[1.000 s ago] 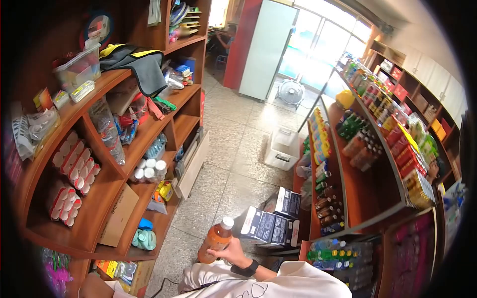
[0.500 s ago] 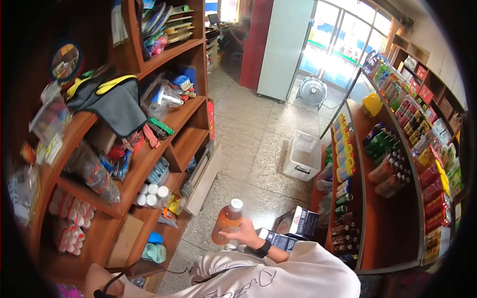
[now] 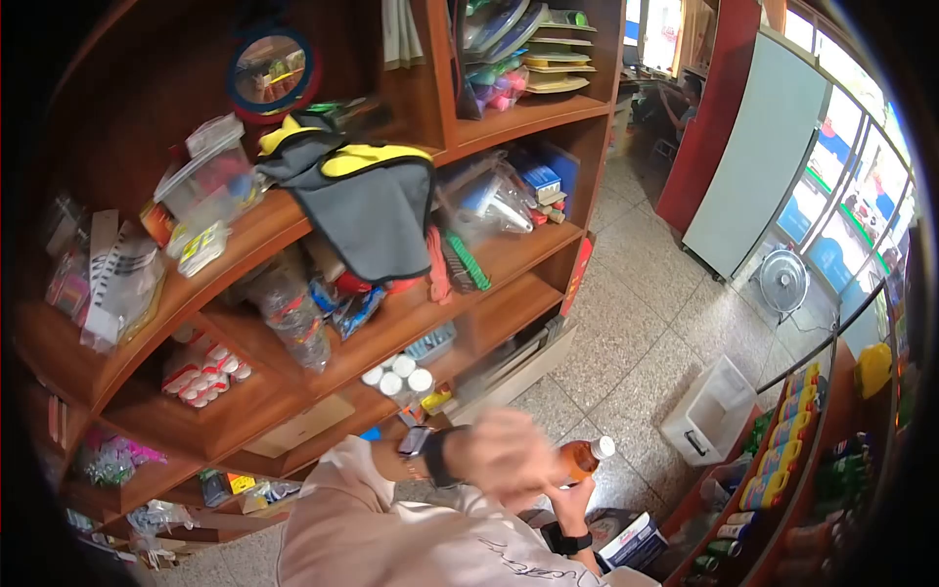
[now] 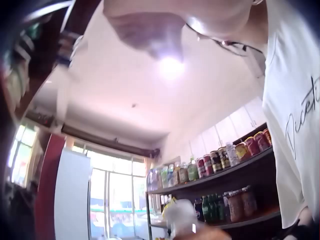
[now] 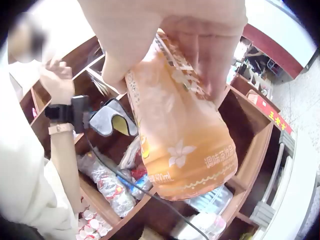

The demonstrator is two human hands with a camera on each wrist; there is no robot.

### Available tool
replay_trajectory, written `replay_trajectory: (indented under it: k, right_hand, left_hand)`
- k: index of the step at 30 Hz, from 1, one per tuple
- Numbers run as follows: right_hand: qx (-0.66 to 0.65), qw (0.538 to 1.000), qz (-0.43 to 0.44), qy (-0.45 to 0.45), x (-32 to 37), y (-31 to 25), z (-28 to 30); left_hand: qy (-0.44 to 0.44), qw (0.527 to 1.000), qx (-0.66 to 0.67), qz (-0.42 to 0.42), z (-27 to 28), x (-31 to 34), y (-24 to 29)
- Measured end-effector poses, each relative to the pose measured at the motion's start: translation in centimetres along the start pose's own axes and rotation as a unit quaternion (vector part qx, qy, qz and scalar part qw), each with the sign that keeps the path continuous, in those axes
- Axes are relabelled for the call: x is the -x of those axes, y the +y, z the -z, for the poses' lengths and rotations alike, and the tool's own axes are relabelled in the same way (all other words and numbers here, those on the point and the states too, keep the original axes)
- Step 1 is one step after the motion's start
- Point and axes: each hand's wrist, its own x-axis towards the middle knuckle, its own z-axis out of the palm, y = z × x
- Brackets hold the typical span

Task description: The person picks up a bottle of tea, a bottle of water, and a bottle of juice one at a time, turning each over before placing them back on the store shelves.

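Note:
My right hand (image 3: pixel 570 501) grips a bottle of orange-brown tea drink (image 3: pixel 579 462) with a white cap (image 3: pixel 603 447). In the right wrist view the fingers and thumb wrap round the upper part of the bottle (image 5: pixel 185 145), whose orange label carries a white flower. Blurred, my left hand (image 3: pixel 504 455) is raised beside the bottle and overlaps its edge in the head view. Seen from the right wrist, the left hand (image 5: pixel 57 80) stands apart from the bottle, fingers loosely bent, holding nothing.
Wooden shelves (image 3: pixel 499 259) on the left bear a grey and yellow cloth (image 3: pixel 367 201), bags and white-capped containers. A white plastic bin (image 3: pixel 709 411) sits on the tiled floor, with a fan (image 3: pixel 782 282) behind. Drink shelves stand at right; a box (image 3: pixel 631 538) lies below my right hand.
The view has swung left toward the wooden shelves. My left hand has come up from the lower left to beside the bottle. The right hand has kept its grip on it.

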Motion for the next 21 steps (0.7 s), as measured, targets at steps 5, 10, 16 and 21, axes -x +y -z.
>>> replay_trajectory:
  k: [5,10,16,21]
  right_hand:
    - [0.007,0.999,-0.038,0.023,-6.4,0.4,2.7]
    - [0.026,0.995,0.038,0.088,-14.4,0.9,5.0]
    - [-0.001,0.989,0.046,0.140,-22.2,0.6,7.1]
    - [0.066,0.972,0.005,0.224,-23.1,3.4,11.1]
  left_hand:
    - [-0.167,0.909,0.173,0.339,-10.1,3.6,-7.1]
    - [-0.202,0.899,0.224,0.318,-17.0,4.0,-12.1]
    - [-0.212,0.875,0.245,0.361,-23.1,2.8,-18.6]
    - [-0.267,0.851,0.334,0.304,-29.2,1.1,-21.5]
